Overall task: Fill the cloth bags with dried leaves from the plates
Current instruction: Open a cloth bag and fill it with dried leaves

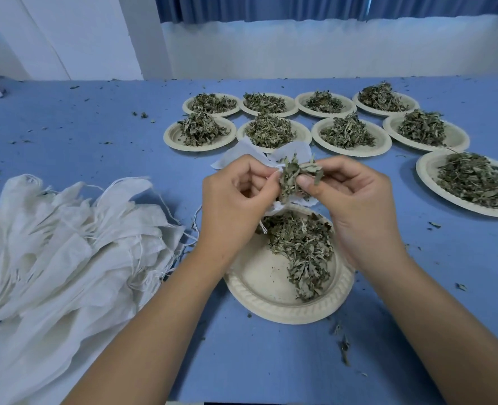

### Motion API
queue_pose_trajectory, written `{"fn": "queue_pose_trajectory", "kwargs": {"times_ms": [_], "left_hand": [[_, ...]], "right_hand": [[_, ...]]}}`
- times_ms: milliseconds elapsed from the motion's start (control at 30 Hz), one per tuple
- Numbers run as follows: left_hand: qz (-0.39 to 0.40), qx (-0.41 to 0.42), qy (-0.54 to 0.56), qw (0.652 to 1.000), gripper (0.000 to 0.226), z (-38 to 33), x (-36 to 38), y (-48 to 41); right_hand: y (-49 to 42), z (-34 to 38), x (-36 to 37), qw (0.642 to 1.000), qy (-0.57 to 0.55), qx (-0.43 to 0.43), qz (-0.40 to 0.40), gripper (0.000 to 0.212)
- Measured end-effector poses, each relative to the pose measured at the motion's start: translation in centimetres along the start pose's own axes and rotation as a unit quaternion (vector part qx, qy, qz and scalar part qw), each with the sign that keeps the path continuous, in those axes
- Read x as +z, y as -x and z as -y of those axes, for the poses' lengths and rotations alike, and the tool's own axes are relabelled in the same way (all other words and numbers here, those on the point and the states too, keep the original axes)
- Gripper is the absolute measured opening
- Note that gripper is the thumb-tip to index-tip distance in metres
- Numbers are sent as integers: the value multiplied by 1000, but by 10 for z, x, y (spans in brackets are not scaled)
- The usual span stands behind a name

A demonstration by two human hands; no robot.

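Note:
A cream paper plate [259, 290] lies in front of me, half covered with dried green leaves [303, 247]. Just above its far rim my left hand [236, 200] pinches the mouth of a white cloth bag [250, 154], whose body spreads out behind both hands. My right hand [350, 197] pinches a clump of dried leaves [296, 173] at the bag's opening, touching the left fingertips. The bag's drawstring hangs below my left palm. How full the bag is stays hidden.
A heap of empty cloth bags [66, 252] with loose strings lies at the left. Several plates heaped with leaves [271, 130] stand in two rows at the back, one more plate [429, 173] at the right. Leaf crumbs dot the blue tablecloth [96, 135].

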State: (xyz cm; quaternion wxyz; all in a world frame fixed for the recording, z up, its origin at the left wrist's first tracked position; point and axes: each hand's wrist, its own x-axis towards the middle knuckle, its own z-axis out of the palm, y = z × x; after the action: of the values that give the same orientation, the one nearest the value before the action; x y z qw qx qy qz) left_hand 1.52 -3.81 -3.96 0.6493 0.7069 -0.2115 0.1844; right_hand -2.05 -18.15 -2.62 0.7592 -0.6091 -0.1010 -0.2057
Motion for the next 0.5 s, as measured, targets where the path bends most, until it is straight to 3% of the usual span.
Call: {"fn": "queue_pose_trajectory", "kwargs": {"times_ms": [133, 233, 300, 367, 433, 500], "left_hand": [[-8, 6, 11, 1000, 22, -1, 0, 0], [-9, 8, 9, 1000, 22, -1, 0, 1], [-8, 10, -6, 1000, 21, 1, 2, 2], [-14, 9, -17, 1000, 18, 3, 3, 3], [-24, 4, -20, 1000, 15, 6, 4, 2], [-32, -2, -20, 999, 15, 7, 5, 2]], "right_hand": [[5, -6, 2, 990, 138, -36, 3, 22], [6, -9, 3, 923, 350, -155, 37, 15], [6, -9, 3, 881, 424, -200, 65, 16], [5, -7, 2, 887, 423, -163, 88, 28], [3, -1, -1, 918, 369, -106, 101, 39], [2, 3, -3, 919, 357, -131, 104, 33]]}}
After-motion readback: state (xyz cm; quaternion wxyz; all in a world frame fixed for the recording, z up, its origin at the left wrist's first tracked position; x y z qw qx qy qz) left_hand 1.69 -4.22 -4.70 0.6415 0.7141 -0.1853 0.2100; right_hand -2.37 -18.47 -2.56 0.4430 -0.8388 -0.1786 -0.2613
